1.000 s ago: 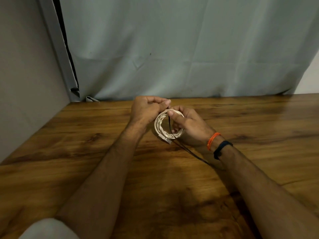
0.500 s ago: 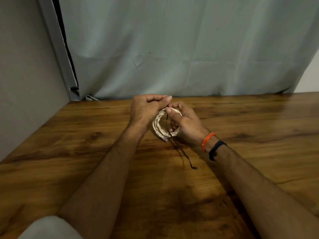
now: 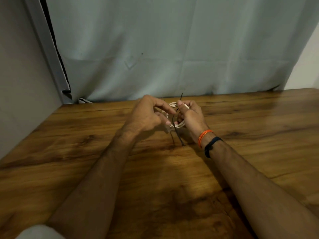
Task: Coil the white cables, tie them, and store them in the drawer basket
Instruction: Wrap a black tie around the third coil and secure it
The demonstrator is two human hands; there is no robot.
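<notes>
White cable (image 3: 177,125): wound into a small flat coil, held just above the wooden surface (image 3: 259,118), centre of the scene toward the far edge. Mostly hidden by both hands.
Black tie (image 3: 174,125): thin dark strand threaded through the coil. One end sticks up past the far rim, the other hangs down on the near side, its tip at or just above the surface.
Right hand (image 3: 190,116): fingers curled round the right side of the coil, thumb and forefinger pinching the top where the tie crosses.
Left hand (image 3: 146,116): at the left side of the coil, fingers curled, tips touching the coil rim. Cannot tell whether it also grips the tie.
Weight: light, judging by the two-finger hold.
Stiffness: cable looks springy. Loops will likely fan out if the pinch lets go before the tie is cinched.
Tie handling: limp and thin, easy to lose between fingertips. Probably needs a pinch near each end, not mid-length.
Where to hold: clamp across all loops at one spot on the rim, beside the tie crossing.
Fragility: low. Avoid sharp kinks near the plug end, low on the coil's left side.
Stage: coiling done, tying in progress.
Drawer basket: not in view.
Other: grey curtain (image 3: 172,49) behind the surface; orange (image 3: 204,135) and dark wristbands (image 3: 211,146) on the right wrist.
</notes>
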